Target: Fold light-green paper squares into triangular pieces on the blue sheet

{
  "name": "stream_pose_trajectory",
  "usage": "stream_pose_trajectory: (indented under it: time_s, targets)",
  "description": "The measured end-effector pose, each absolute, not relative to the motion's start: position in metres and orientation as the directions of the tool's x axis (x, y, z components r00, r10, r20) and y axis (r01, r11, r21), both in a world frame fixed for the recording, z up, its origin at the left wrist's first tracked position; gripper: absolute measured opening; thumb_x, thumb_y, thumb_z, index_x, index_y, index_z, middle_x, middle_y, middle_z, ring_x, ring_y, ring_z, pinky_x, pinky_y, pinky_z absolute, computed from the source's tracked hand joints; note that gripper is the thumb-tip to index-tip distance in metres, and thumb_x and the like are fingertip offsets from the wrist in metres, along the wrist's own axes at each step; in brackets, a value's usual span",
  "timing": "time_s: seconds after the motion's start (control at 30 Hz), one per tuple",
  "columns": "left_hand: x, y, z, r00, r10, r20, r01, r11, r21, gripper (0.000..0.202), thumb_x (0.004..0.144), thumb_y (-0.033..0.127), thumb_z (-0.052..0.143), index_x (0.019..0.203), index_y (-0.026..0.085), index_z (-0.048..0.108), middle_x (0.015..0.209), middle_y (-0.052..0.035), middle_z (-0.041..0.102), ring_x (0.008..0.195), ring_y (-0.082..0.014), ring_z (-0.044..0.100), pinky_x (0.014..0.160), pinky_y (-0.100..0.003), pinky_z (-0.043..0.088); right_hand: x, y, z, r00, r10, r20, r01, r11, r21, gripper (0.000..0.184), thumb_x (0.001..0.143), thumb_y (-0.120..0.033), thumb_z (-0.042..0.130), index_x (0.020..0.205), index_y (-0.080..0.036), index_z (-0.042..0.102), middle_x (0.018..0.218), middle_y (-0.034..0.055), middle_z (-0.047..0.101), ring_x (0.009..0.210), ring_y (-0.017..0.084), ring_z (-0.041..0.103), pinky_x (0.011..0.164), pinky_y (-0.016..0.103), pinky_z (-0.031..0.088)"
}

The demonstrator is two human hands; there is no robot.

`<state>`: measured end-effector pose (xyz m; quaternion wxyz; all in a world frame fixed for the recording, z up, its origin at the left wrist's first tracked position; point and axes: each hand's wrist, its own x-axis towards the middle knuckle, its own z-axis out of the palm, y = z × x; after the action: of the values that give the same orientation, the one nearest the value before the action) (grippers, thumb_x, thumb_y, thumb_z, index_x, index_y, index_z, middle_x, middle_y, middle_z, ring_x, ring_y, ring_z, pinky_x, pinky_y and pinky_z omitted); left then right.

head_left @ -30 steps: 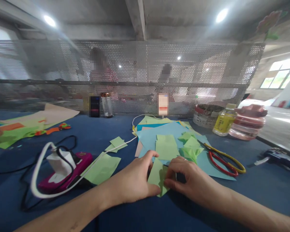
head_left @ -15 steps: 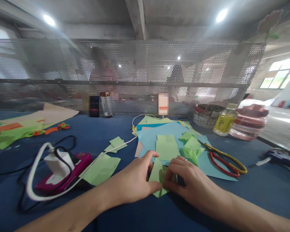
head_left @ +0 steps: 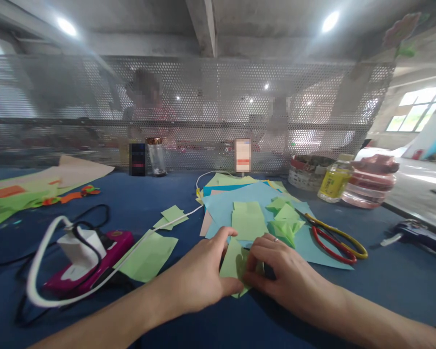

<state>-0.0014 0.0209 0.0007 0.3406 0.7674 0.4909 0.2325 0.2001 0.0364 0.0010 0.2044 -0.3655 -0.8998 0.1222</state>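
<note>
- Far left on the desk, a pink device with a white plug and a looped cable, well apart from the work
- Just right of it, a loose green sheet lying flat, near the left forearm
- Next, the left hand, closed narrow, thumb raised and fingers curled, pinching the left edge of the small green paper
- That small green paper flat on the desk between both hands, just in front of the blue sheet, partly hidden under fingers
- Then the right hand, likewise closed onto the paper, fingertips pressing down on its right side
- Probably a crease being pressed: best done with edges lined up first, paper held flat to the desk, then one firm fingertip run along the fold; exact fold line hidden by the fingers
- Worth holding the piece clear of the green squares just behind, to avoid catching a second layer
- Further right, scissors at the blue sheet's edge, apart from both hands
</note>
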Motion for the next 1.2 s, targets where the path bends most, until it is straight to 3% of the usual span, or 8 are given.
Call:
stream_pose_trajectory:
  time_s: [0.23, 0.6, 0.83, 1.2]
  targets:
    - [0.002, 0.019, 0.0049, 0.407, 0.913, 0.032, 0.606, -0.296, 0.738, 0.067, 0.073, 0.032, 0.068, 0.131, 0.023, 0.038, 0.077, 0.003, 0.059, 0.059, -0.0148, 0.053, 0.05, -0.023, 0.033, 0.2004, 0.0348, 0.0017, -0.653, 0.696, 0.297, 0.612, 0.717, -0.333, 0.013, 0.078, -0.007, 0.064, 0.071, -0.016, 0.058, 0.076, 0.0011, 0.059, 0.076, 0.015, 0.054, 0.072, 0.027, 0.043]
    - [0.0041, 0.0194, 0.0012, 0.381, 0.924, 0.025, 0.662, -0.292, 0.691, 0.073, 0.069, 0.033, 0.071, 0.133, 0.023, 0.038, 0.086, -0.0028, 0.062, 0.08, -0.0249, 0.059, 0.058, -0.025, 0.036, 0.1985, 0.0333, 0.0023, -0.645, 0.713, 0.273, 0.637, 0.7, -0.322, 0.015, 0.078, -0.008, 0.064, 0.069, -0.016, 0.055, 0.075, 0.0015, 0.059, 0.077, 0.016, 0.053, 0.072, 0.027, 0.042]
    - [0.0032, 0.019, -0.0005, 0.361, 0.932, 0.023, 0.707, -0.289, 0.646, 0.075, 0.07, 0.038, 0.071, 0.135, 0.025, 0.038, 0.091, -0.0058, 0.061, 0.08, -0.0261, 0.058, 0.06, -0.027, 0.035, 0.2018, 0.0341, -0.0002, -0.615, 0.746, 0.254, 0.653, 0.663, -0.365, 0.014, 0.077, -0.008, 0.066, 0.084, -0.017, 0.059, 0.088, 0.0032, 0.062, 0.082, 0.018, 0.055, 0.076, 0.031, 0.042]
    - [0.001, 0.019, 0.001, 0.391, 0.92, -0.01, 0.678, -0.281, 0.679, 0.077, 0.069, 0.04, 0.075, 0.135, 0.028, 0.037, 0.091, -0.0037, 0.061, 0.086, -0.0285, 0.059, 0.066, -0.031, 0.041, 0.2076, 0.0369, 0.0083, -0.641, 0.749, 0.17, 0.658, 0.65, -0.381, 0.017, 0.079, -0.004, 0.059, 0.088, -0.019, 0.057, 0.094, 0.0039, 0.062, 0.09, 0.02, 0.057, 0.081, 0.033, 0.042]
